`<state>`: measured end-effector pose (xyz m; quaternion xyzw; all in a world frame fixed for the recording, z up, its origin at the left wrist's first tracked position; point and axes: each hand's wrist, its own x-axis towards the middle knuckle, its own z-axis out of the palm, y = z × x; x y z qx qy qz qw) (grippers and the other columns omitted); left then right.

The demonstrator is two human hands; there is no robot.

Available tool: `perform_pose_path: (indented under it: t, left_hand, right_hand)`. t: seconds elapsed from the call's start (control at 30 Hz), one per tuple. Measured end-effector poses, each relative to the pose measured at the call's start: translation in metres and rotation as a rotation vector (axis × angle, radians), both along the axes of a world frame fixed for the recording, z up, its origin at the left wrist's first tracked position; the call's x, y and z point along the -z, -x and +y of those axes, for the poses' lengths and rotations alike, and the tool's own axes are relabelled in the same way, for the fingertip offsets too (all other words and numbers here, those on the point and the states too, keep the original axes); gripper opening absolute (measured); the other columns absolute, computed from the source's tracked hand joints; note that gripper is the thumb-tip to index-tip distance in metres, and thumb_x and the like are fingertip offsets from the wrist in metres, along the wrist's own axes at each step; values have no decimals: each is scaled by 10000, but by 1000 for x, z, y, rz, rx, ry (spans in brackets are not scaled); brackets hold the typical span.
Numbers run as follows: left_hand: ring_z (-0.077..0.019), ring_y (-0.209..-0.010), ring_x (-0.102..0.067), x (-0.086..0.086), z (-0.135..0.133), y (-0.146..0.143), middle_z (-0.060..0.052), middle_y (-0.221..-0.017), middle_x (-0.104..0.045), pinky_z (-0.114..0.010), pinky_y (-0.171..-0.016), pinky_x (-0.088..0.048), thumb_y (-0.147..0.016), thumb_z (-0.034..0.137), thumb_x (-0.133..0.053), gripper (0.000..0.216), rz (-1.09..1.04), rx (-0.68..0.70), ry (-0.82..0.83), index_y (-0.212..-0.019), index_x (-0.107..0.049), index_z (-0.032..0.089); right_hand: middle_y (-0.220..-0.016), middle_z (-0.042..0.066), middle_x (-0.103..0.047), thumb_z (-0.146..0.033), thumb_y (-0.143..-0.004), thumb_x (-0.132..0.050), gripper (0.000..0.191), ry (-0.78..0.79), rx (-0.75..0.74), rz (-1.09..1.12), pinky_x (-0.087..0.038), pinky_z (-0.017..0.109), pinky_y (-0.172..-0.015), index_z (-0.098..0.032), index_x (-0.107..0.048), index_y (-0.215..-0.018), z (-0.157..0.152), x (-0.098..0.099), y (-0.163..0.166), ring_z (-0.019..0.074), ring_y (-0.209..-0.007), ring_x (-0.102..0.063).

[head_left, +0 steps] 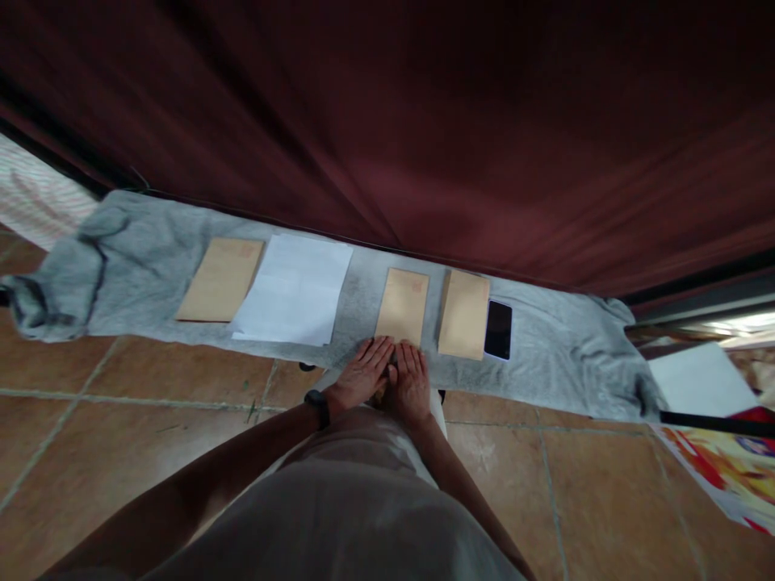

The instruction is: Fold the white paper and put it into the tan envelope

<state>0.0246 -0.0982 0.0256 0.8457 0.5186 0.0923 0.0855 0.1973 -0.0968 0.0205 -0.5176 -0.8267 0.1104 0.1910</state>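
"Where's the brown envelope (pixel 403 303)?"
"On gray cloth (pixel 557 347) just below frame center, extending upward beyond the fingers (pixel 380 347)."
"Their state?"
"Left hand (pixel 365 369) beside right hand (pixel 411 381), both outstretched, laid flat over its lower end."

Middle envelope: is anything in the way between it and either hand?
Nothing visible: the left hand and right hand are already at the near end of the middle envelope. The phone lies off to the right.
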Motion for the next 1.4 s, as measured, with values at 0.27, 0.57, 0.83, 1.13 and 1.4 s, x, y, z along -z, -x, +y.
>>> perform_pose_path:
  t: [0.27,0.57,0.83,1.13,1.4]
  left_hand:
    - [-277,-1548,-246,-4,2,12,-141,-1626,-366,-481,-1281,-185,-986,358,-498,637,4,-1,-10,-1565,-375,122]
    - [-318,-1517,-320,1,-4,25,-187,-1608,-388,-501,-1236,-286,-997,428,-493,605,-66,-141,-27,-1516,-447,120]
    - [-289,-1244,-561,-16,13,13,-130,-1355,-620,-468,-1080,-454,-984,247,-482,353,-209,-277,82,-1296,-624,164]
    - [-236,-1047,-618,-14,39,-2,-92,-1078,-658,-378,-961,-505,-864,85,-563,382,-447,-563,175,-1232,-619,170]
    - [-198,-908,-669,-26,55,-4,-68,-970,-700,-288,-807,-482,-858,153,-626,374,-485,-694,414,-1231,-605,146]
  right_hand:
    - [-1571,163,-451,-258,-1063,-339,508,5,20,1,-282,529,-1224,-107,-361,-1548,0,-2,-4,262,-1494,-351]
    - [-1586,181,-423,-282,-1065,-328,537,-33,52,-39,-327,532,-1202,-109,-306,-1573,-3,5,-21,268,-1491,-353]
    - [-1572,183,-443,-272,-1058,-352,537,-73,79,-62,-310,521,-1203,-97,-327,-1566,-4,7,-18,265,-1482,-364]
    - [-1550,184,-471,-237,-1047,-368,517,-78,99,-42,-299,527,-1197,-91,-364,-1542,-4,6,-16,272,-1470,-375]
    - [-1562,181,-458,-233,-1045,-366,519,-65,112,-36,-300,519,-1204,-88,-363,-1544,-4,2,-14,266,-1471,-374]
